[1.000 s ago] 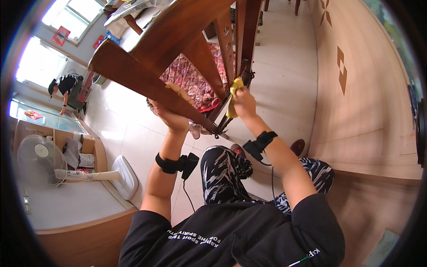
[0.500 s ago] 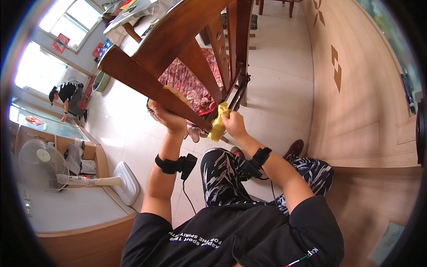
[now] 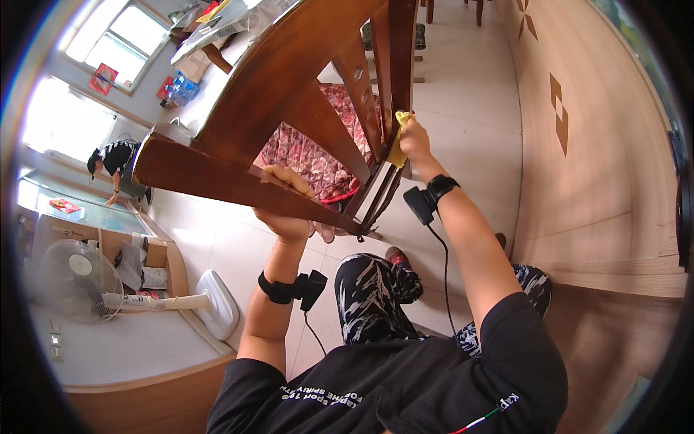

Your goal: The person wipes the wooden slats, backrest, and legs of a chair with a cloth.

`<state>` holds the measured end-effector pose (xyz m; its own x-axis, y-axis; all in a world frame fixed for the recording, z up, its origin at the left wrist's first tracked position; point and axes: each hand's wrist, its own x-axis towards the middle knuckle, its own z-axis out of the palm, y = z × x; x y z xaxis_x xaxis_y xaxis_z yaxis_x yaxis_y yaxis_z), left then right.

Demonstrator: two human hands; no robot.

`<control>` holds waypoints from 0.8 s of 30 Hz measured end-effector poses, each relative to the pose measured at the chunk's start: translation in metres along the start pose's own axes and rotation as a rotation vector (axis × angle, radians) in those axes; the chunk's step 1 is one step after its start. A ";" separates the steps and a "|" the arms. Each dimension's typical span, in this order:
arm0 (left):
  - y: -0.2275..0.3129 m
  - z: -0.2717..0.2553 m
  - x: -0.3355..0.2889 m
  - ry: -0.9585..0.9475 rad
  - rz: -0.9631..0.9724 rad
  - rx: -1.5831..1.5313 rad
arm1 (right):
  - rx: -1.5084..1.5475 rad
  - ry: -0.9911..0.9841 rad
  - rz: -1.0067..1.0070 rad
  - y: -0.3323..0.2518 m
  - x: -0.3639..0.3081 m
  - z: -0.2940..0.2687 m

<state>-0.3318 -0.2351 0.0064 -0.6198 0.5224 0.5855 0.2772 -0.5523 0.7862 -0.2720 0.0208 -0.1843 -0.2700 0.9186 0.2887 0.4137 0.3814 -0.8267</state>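
Note:
A dark brown wooden chair (image 3: 249, 90) stands before me, its slatted back tilted across the view. On its seat lies a red floral cushion (image 3: 289, 145), seen through the gaps between slats. My left hand (image 3: 285, 220) is wrapped round the chair back's near side post (image 3: 210, 181), with fingers showing through the gap behind it. At the far right end of the lower rail (image 3: 376, 197), my right hand (image 3: 415, 141) grips a yellow cloth (image 3: 397, 153). The cloth is pressed against the wood there. Black straps with small boxes and cables circle both my wrists.
A light wood panelled counter (image 3: 585, 166) runs along the right. At left, a fan (image 3: 79, 267) lies across a curved counter, its white base (image 3: 218, 307) to the right. Another person (image 3: 118, 159) bends over a glass case farther left. A table (image 3: 217, 30) stands beyond the chair.
My right hand has carried the yellow cloth right and away from me, from the near post's lower end along the rail. The chair back has shifted slightly in view; my left hand still holds its post.

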 end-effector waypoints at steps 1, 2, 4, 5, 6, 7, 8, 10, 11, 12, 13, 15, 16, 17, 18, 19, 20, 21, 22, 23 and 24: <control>0.000 -0.001 0.000 -0.015 0.022 -0.039 | -0.060 -0.059 -0.009 -0.004 -0.007 0.001; -0.001 -0.003 0.002 -0.032 0.044 -0.078 | -0.120 -0.118 -0.017 -0.006 -0.019 0.002; -0.001 -0.001 0.003 -0.001 0.061 -0.143 | -0.220 -0.334 -0.105 -0.021 -0.050 -0.008; -0.003 -0.005 0.002 -0.010 0.039 -0.089 | -0.185 -0.258 -0.140 -0.022 -0.067 0.002; -0.005 -0.014 0.001 -0.017 0.015 -0.038 | -0.149 -0.293 -0.160 -0.035 -0.089 -0.002; -0.006 -0.020 0.000 -0.025 -0.007 0.016 | -0.110 -0.328 -0.181 -0.051 -0.111 -0.009; -0.006 -0.018 -0.001 0.000 -0.025 -0.021 | -0.188 -0.457 -0.142 -0.059 -0.127 -0.011; -0.009 -0.023 0.000 -0.017 -0.015 -0.038 | -0.180 -0.614 -0.125 -0.072 -0.161 -0.007; -0.010 -0.025 0.001 -0.026 -0.010 -0.050 | -0.108 -0.635 -0.141 -0.076 -0.178 -0.006; -0.008 -0.026 0.002 -0.059 -0.013 -0.075 | -0.113 -0.605 -0.174 -0.082 -0.192 -0.004; -0.008 -0.025 0.003 -0.051 0.005 -0.064 | -0.118 -0.575 -0.207 -0.085 -0.201 -0.003; -0.010 -0.025 0.004 -0.033 0.040 -0.044 | -0.004 -0.637 -0.214 -0.075 -0.191 -0.008; -0.013 -0.025 0.002 -0.016 0.021 -0.063 | 0.062 -0.700 -0.181 -0.068 -0.181 -0.016; -0.016 -0.026 0.001 0.001 0.003 -0.081 | 0.129 -0.763 -0.149 -0.061 -0.172 -0.022; -0.021 -0.025 0.001 0.009 -0.017 -0.102 | 0.084 -0.728 -0.014 -0.053 -0.162 -0.024; -0.024 -0.022 0.002 -0.015 0.026 -0.119 | 0.113 -0.674 0.064 -0.034 -0.149 -0.017; -0.023 -0.021 0.004 0.012 -0.058 -0.201 | 0.036 -0.616 0.069 -0.015 -0.139 -0.010; -0.021 -0.020 0.005 0.037 -0.145 -0.279 | -0.039 -0.560 0.078 -0.002 -0.131 -0.005; -0.021 -0.016 0.007 -0.049 -0.063 -0.151 | 0.025 -0.550 0.092 0.004 -0.127 0.000; -0.019 -0.010 0.010 -0.110 -0.034 -0.181 | 0.089 -0.539 0.105 0.008 -0.123 0.007; -0.024 -0.011 0.009 -0.102 -0.007 -0.194 | 0.076 -0.557 0.066 0.006 -0.123 0.017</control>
<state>-0.3525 -0.2240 -0.0090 -0.5411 0.5841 0.6050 0.1204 -0.6582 0.7431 -0.2506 -0.0917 -0.2330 -0.6727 0.7385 -0.0462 0.3870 0.2980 -0.8726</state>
